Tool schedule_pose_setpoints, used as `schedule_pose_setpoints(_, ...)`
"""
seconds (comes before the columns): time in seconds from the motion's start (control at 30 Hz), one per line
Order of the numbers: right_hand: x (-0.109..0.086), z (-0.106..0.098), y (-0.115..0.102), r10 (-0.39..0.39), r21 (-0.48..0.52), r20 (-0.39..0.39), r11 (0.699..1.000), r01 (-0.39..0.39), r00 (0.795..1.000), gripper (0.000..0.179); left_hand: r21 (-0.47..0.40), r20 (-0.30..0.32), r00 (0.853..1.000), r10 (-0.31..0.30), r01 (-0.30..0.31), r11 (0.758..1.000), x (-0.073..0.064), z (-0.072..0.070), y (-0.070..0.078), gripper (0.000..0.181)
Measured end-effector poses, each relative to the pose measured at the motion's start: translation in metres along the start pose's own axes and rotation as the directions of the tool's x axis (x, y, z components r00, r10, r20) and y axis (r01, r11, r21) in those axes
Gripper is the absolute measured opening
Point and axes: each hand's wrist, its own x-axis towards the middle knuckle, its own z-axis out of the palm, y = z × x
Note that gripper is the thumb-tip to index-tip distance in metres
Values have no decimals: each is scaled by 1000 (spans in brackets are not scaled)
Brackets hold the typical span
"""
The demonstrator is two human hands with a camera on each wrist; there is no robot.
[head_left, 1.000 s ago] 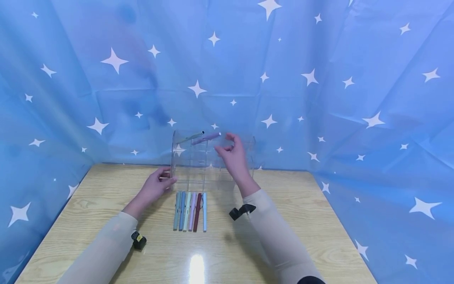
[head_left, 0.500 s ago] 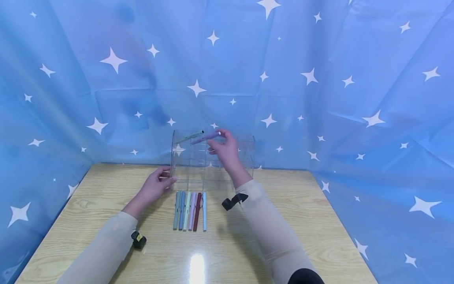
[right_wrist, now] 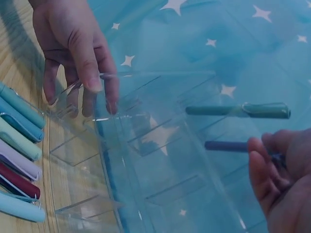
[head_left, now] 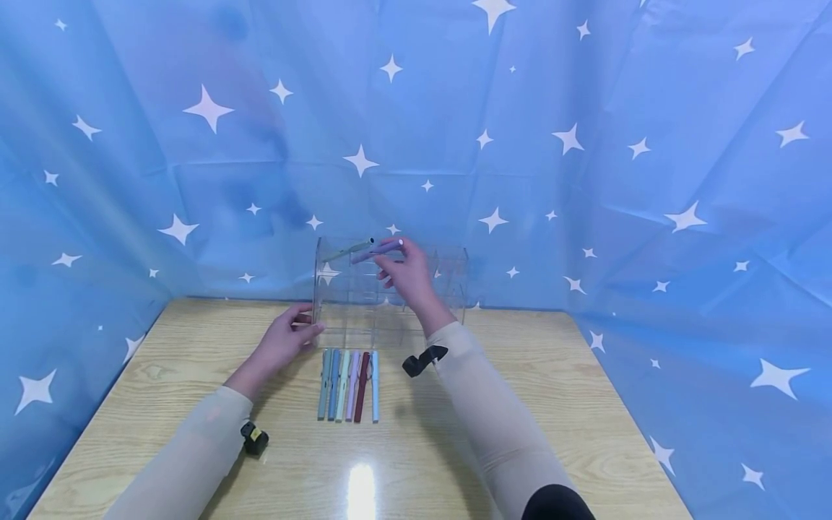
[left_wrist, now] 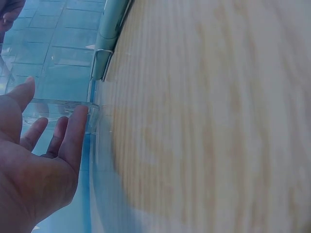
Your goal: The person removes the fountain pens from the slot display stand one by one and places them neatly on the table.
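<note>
A clear plastic rack with compartments [head_left: 315, 289] stands at the table's back edge. My left hand [head_left: 286, 338] rests at its left side, thumb at the front and fingers along the outside, fairly straight. On top of the rack a green pen [right_wrist: 233, 111] lies slanted. Beside it is a purple pen [right_wrist: 226, 146], and my right hand [head_left: 411, 276] pinches its right end between thumb and fingers. In the right wrist view that hand's fingers [right_wrist: 260, 167] hide the pen's gripped end.
In front of the rack, several pens lie side by side on the wooden table [head_left: 520, 404]: green, blue, pale green, lilac, a dark red pen [head_left: 362, 388] and a light blue pen [head_left: 375, 386]. A blue starry cloth [head_left: 416, 144] hangs close behind the rack.
My right hand has moved left from beside the purple pen and taken hold of its right end. My left hand and the row of pens have stayed put.
</note>
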Motion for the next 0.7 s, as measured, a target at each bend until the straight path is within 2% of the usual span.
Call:
schedule_pose_setpoints(0.37,8,3,7,-21,-53,63,998,24,998,20,0,2,1000,-1,1,1000,-2,-1,1,64)
schedule_pose_setpoints(0.7,10,7,7,-26,-19,8,999,27,1000,12,3,2,1000,4,-4,1000,-3,0,2,65)
